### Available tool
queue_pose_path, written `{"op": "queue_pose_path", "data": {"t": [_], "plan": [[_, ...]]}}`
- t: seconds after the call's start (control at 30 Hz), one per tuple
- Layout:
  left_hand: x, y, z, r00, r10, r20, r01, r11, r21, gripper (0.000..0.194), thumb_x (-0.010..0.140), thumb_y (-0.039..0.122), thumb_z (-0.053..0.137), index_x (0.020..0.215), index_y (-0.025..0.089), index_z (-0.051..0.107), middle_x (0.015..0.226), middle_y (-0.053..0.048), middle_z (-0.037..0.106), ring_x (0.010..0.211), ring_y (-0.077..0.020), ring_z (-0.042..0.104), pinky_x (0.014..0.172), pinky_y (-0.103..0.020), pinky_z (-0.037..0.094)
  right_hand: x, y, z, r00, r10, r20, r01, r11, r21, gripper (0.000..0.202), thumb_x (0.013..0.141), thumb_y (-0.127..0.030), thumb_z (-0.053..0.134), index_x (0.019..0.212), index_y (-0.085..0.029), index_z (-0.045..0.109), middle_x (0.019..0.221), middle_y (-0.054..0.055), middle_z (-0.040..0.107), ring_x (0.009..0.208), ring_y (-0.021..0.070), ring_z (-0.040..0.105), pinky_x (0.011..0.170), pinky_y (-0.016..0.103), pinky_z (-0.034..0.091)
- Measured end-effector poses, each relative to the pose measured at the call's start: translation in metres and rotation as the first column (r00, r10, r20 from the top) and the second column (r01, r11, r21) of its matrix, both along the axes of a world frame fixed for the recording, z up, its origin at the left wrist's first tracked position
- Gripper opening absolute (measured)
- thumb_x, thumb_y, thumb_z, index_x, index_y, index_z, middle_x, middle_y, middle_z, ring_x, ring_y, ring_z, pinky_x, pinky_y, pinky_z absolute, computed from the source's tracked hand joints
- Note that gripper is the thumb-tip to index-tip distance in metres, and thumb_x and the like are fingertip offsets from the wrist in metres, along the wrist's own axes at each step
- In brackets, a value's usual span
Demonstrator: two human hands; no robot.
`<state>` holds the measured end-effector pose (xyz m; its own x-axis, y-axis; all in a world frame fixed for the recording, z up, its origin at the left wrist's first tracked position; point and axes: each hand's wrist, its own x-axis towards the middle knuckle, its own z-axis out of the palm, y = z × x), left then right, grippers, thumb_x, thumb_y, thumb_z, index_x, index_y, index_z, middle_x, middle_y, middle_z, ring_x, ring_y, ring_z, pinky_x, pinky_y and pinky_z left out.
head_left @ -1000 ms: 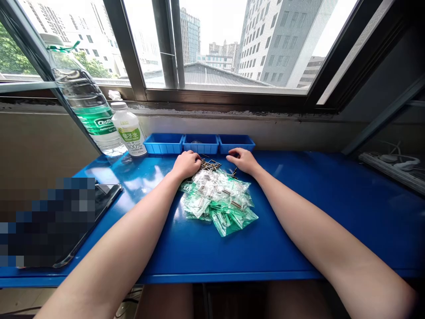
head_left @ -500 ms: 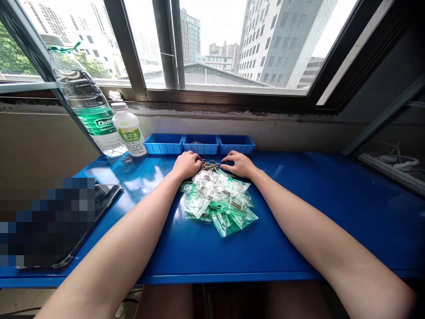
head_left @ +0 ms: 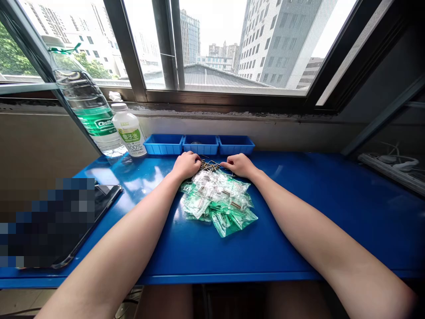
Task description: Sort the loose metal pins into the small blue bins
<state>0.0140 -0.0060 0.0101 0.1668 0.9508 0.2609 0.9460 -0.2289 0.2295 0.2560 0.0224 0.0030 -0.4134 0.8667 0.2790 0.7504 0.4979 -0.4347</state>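
The right hand (head_left: 241,165) curls its fingers tighter by the metal sticks (head_left: 210,165), facing the left hand's (head_left: 187,165) bent fingers; I can't tell if either pinches any.

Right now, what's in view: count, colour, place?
metal pieces: many, brassy, between hands
packets: many, clear and green, mid-table
bins: three, blue, table's back
small bottle: one, white, left of bins
large bottle: one, clear, beside small bottle
wad: one, white, windowsill
device: one, dark, table's left
power strip: one, pale, far right
table: one, blue, beneath hands
window: one, dark-framed, behind table
buildings: several, pale, outside
left hand: one, bare, pieces' left
right hand: one, bare, pieces' right
forearms: two, bare, foreground
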Motion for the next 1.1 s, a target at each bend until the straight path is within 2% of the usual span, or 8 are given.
{"op": "queue_pose_path", "data": {"t": [0.27, 0.4, 0.57, 0.7, 0.77, 0.83, 0.93, 1.1], "plan": [[0.0, -0.001, 0.001, 1.0, 0.001, -0.001, -0.001, 1.0, -0.004, 0.038, 0.088, 0.029, 0.041, 0.103, 0.019, 0.075, 0.112, -0.01, 0.069, 0.11, -0.0279, 0.06, 0.099, -0.039, 0.047, 0.001, 0.004, -0.002, 0.995, 0.021, -0.1, -0.024, 0.999, -0.026, 0.074, 0.081, -0.082, 0.041, 0.04, -0.021, 0.032, 0.041, 0.0, 0.037, 0.045, 0.0104, 0.03, 0.051, 0.031, 0.019], [0.0, 0.0, 0.0, 1.0, 0.004, -0.004, -0.004, 1.0, -0.002, 0.038, 0.088, 0.029, 0.041, 0.102, 0.02, 0.076, 0.112, -0.01, 0.069, 0.11, -0.0276, 0.06, 0.099, -0.038, 0.048, 0.003, 0.006, 0.0, 0.975, -0.027, -0.219, 0.023, 1.0, -0.021, 0.077, 0.078, -0.089, 0.03, 0.041, -0.022, 0.028, 0.042, 0.001, 0.036, 0.046, 0.0107, 0.032, 0.052, 0.031, 0.022], [-0.001, 0.001, -0.001, 1.0, -0.002, -0.004, 0.002, 1.0, -0.001, 0.038, 0.088, 0.029, 0.041, 0.102, 0.02, 0.076, 0.112, -0.01, 0.069, 0.11, -0.0281, 0.06, 0.099, -0.039, 0.048, 0.007, 0.011, 0.0, 0.876, -0.129, -0.465, 0.094, 0.991, -0.097, 0.071, 0.059, -0.092, 0.056, 0.051, -0.022, 0.044, 0.047, -0.001, 0.043, 0.049, 0.011, 0.038, 0.049, 0.028, 0.026], [0.0, 0.0, -0.001, 1.0, 0.001, -0.006, -0.001, 1.0, -0.001, 0.039, 0.088, 0.029, 0.041, 0.103, 0.02, 0.076, 0.113, -0.01, 0.069, 0.111, -0.0278, 0.06, 0.1, -0.039, 0.047, 0.011, 0.013, 0.0, 0.769, -0.102, -0.631, -0.045, 0.976, -0.211, 0.065, 0.046, -0.082, 0.074, 0.064, -0.02, 0.065, 0.053, -0.002, 0.053, 0.049, 0.0095, 0.037, 0.048, 0.026, 0.029], [0.0, 0.0, -0.001, 1.0, 0.002, -0.006, -0.002, 1.0, -0.004, 0.038, 0.088, 0.029, 0.041, 0.103, 0.019, 0.076, 0.113, -0.01, 0.069, 0.111, -0.0277, 0.06, 0.1, -0.038, 0.047, 0.012, 0.012, 0.0, 0.743, -0.093, -0.662, -0.082, 0.97, -0.228, 0.063, 0.041, -0.075, 0.08, 0.067, -0.019, 0.07, 0.056, -0.002, 0.058, 0.049, 0.0087, 0.037, 0.048, 0.026, 0.029], [0.0, 0.0, 0.0, 1.0, 0.003, -0.003, -0.003, 1.0, -0.005, 0.038, 0.088, 0.029, 0.042, 0.102, 0.019, 0.076, 0.113, -0.01, 0.069, 0.111, -0.0278, 0.06, 0.1, -0.039, 0.048, 0.012, 0.011, 0.0, 0.745, -0.111, -0.657, -0.055, 0.973, -0.226, 0.061, 0.044, -0.075, 0.079, 0.062, -0.019, 0.069, 0.05, -0.002, 0.054, 0.046, 0.0082, 0.035, 0.047, 0.026, 0.028], [0.0, 0.0, 0.0, 1.0, 0.008, -0.001, -0.008, 1.0, -0.005, 0.038, 0.088, 0.029, 0.042, 0.101, 0.02, 0.076, 0.113, -0.01, 0.069, 0.111, -0.0275, 0.06, 0.1, -0.038, 0.048, 0.011, 0.011, -0.001, 0.772, -0.149, -0.618, 0.019, 0.977, -0.211, 0.064, 0.057, -0.083, 0.067, 0.055, -0.018, 0.065, 0.041, -0.002, 0.048, 0.042, 0.0084, 0.035, 0.046, 0.027, 0.029], [0.0, 0.001, -0.001, 1.0, 0.003, -0.001, -0.003, 1.0, -0.001, 0.038, 0.088, 0.029, 0.042, 0.101, 0.02, 0.076, 0.112, -0.01, 0.069, 0.111, -0.0277, 0.06, 0.1, -0.038, 0.048, 0.009, 0.013, -0.003, 0.766, -0.155, -0.624, 0.018, 0.975, -0.221, 0.07, 0.064, -0.087, 0.057, 0.056, -0.019, 0.065, 0.053, 0.003, 0.06, 0.044, 0.0105, 0.046, 0.048, 0.027, 0.036]]}}
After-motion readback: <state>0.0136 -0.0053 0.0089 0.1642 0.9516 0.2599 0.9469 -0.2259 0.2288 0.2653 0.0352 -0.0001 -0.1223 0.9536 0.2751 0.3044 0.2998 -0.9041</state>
